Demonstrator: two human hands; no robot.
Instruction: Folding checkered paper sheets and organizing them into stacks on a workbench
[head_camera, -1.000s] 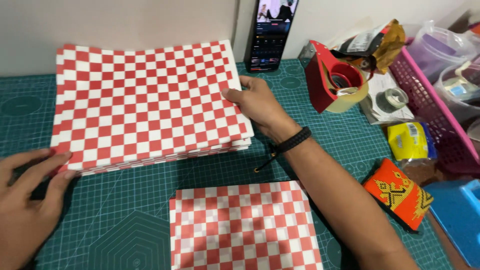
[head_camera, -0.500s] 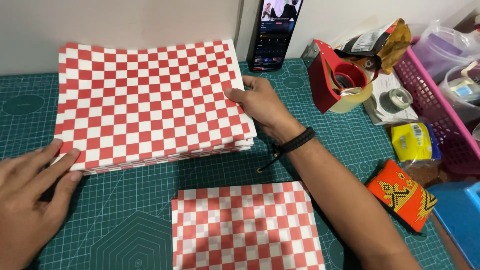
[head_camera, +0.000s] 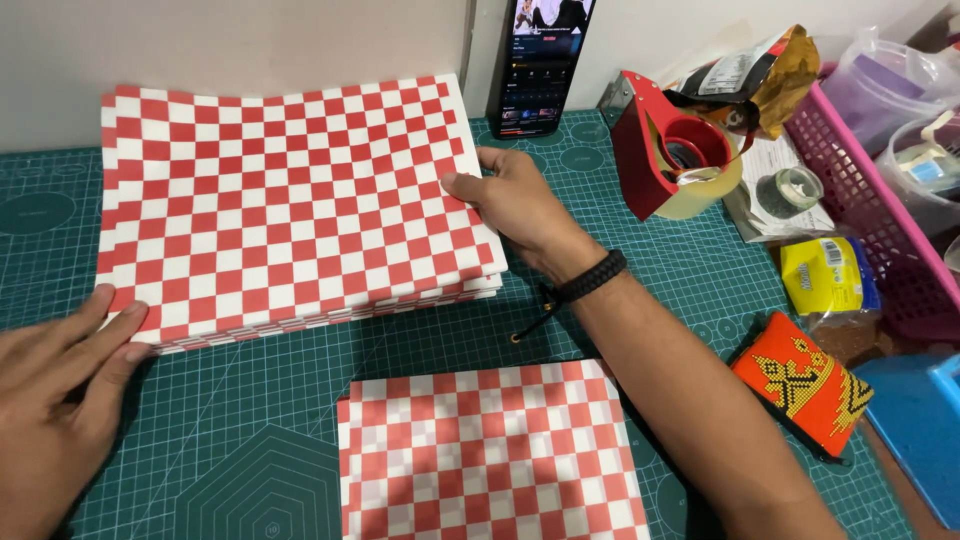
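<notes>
A thick stack of red-and-white checkered paper sheets (head_camera: 280, 200) lies on the green cutting mat (head_camera: 250, 440). My right hand (head_camera: 515, 205) rests against the stack's right edge, thumb on the top sheet, a black braided band on the wrist. My left hand (head_camera: 60, 375) lies flat on the mat, fingertips touching the stack's near-left corner. A single checkered sheet (head_camera: 490, 450) lies separately on the mat in front, below my right forearm.
A phone (head_camera: 540, 60) leans upright against the wall behind the stack. To the right stand a red tape dispenser (head_camera: 665, 145), a snack bag (head_camera: 760, 75), a pink basket (head_camera: 870, 200), a yellow packet (head_camera: 825, 275), an orange patterned pouch (head_camera: 800, 380) and a blue box (head_camera: 915, 420).
My left hand has slid right to touch the stack's near-left corner. My right hand stays on the right edge. The view has shifted slightly.
</notes>
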